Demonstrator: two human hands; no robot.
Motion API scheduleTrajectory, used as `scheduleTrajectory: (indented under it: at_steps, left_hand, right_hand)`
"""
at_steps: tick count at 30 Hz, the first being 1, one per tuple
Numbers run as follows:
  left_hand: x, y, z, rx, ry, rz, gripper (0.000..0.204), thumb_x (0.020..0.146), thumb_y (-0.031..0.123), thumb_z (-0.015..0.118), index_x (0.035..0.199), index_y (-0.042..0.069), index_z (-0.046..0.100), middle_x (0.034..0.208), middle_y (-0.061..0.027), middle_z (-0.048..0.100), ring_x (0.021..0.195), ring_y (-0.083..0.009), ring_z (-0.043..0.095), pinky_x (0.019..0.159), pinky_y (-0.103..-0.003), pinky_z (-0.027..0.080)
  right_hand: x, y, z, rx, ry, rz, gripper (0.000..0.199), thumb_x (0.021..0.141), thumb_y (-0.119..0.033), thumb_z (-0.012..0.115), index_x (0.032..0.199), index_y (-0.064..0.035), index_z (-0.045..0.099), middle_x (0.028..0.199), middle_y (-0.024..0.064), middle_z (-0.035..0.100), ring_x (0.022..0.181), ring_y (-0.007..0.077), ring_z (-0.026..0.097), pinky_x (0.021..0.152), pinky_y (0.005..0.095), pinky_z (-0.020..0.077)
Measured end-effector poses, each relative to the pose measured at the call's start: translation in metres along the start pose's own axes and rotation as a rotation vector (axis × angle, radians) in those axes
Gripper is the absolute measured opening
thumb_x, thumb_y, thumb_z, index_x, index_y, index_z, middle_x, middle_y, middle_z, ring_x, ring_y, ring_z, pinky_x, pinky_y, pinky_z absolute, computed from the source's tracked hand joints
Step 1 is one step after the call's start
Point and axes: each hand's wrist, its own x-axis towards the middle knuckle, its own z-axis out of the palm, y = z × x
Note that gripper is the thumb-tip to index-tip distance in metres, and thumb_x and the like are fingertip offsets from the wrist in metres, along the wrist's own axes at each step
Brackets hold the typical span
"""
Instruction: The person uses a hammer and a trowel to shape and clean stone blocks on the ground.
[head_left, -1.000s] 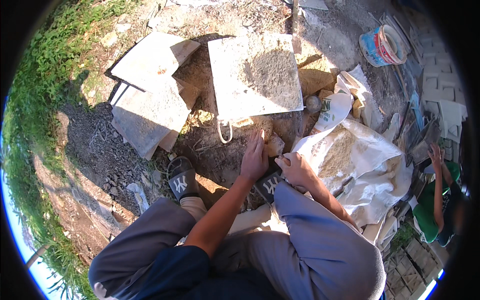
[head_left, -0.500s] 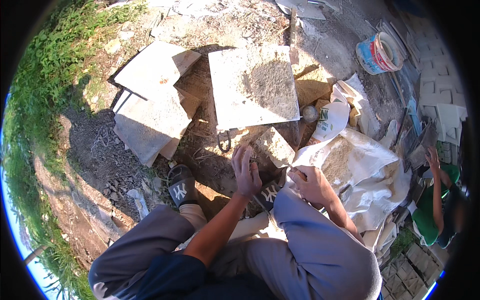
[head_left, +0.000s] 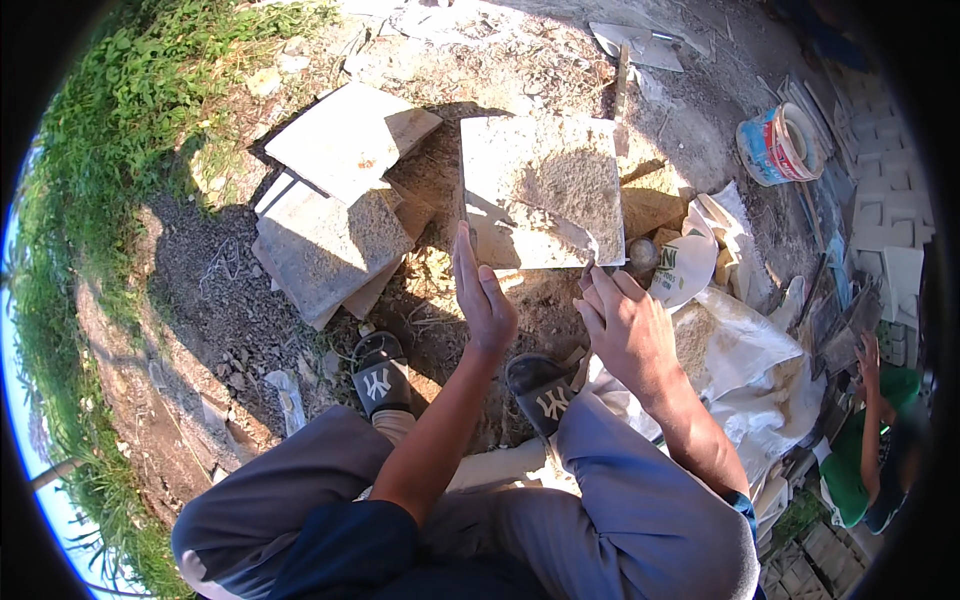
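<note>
A square white slab (head_left: 487, 140) lies in front of me, covered in part with a sandy, crumbly powder (head_left: 570, 180). My left hand (head_left: 487, 305) is open at the slab's near left corner, fingers straight and together, palm turned to the right. At the near right edge of the slab is my right hand (head_left: 632, 325), its fingers curled together. Something small and dark shows at those fingertips, too little of it to name. A smeared strip runs through the powder just beyond them. A round metallic object (head_left: 643, 254) sits right of the slab's near corner.
Stacked flat slabs (head_left: 335, 240) lie to the left. On the right are a white sack (head_left: 745, 350) with sandy material and a blue-and-red bucket (head_left: 770, 150). My sandaled feet (head_left: 382, 375) stand below the slab. Another person's arm (head_left: 870, 380) shows at far right.
Both hands have moved forward from near my knees to the slab's near edge. The left fingers have straightened. The powder now has a smeared strip. The whole view has shifted slightly.
</note>
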Motion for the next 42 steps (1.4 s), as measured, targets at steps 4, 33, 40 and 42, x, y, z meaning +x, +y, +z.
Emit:
scheduleTrajectory:
  at_steps: [4, 33, 40, 42]
  left_hand:
    - [0.001, 0.000, 0.001, -0.079, 0.035, -0.063, 0.056, 0.111, 0.023, 0.027, 0.154, -0.013, 0.029, 0.156, -0.0317, 0.039, 0.146, -0.0446, 0.038, 0.121, -0.048, 0.031]
    - [0.092, 0.006, 0.042, 0.674, -0.573, 0.428, 0.073, 0.101, 0.039, 0.057, 0.162, 0.007, 0.029, 0.170, -0.0158, 0.022, 0.157, -0.0361, 0.018, 0.128, -0.054, 0.010]
    - [0.097, 0.004, 0.027, 0.682, -0.547, 0.371, 0.072, 0.101, 0.042, 0.056, 0.161, 0.008, 0.032, 0.168, -0.0186, 0.025, 0.156, -0.0394, 0.020, 0.125, -0.059, 0.013]
    - [0.092, 0.000, 0.013, 0.726, -0.555, 0.364, 0.072, 0.101, 0.040, 0.056, 0.161, 0.010, 0.032, 0.168, -0.0194, 0.024, 0.156, -0.0398, 0.019, 0.125, -0.060, 0.014]
  right_hand:
    - [0.003, -0.002, -0.006, 0.050, 0.002, 0.027, 0.038, 0.089, -0.015, 0.073, 0.122, 0.0011, 0.066, 0.095, 0.0137, 0.068, 0.082, 0.0348, 0.068, 0.074, 0.0414, 0.0560]
    - [-0.005, 0.155, 0.018, 0.427, 0.320, 0.670, 0.029, 0.098, -0.025, 0.067, 0.110, 0.0018, 0.070, 0.072, 0.0091, 0.068, 0.063, 0.0157, 0.065, 0.061, 0.0320, 0.0508]
    - [-0.008, 0.177, 0.017, 0.543, 0.184, 0.570, 0.041, 0.101, -0.023, 0.059, 0.135, -0.0008, 0.051, 0.103, 0.0217, 0.067, 0.087, 0.0315, 0.068, 0.075, 0.0459, 0.0536]
    - [0.006, 0.164, 0.013, 0.465, 0.231, 0.584, 0.046, 0.100, -0.025, 0.061, 0.138, -0.0017, 0.047, 0.105, 0.0235, 0.068, 0.090, 0.0363, 0.068, 0.079, 0.0474, 0.0530]
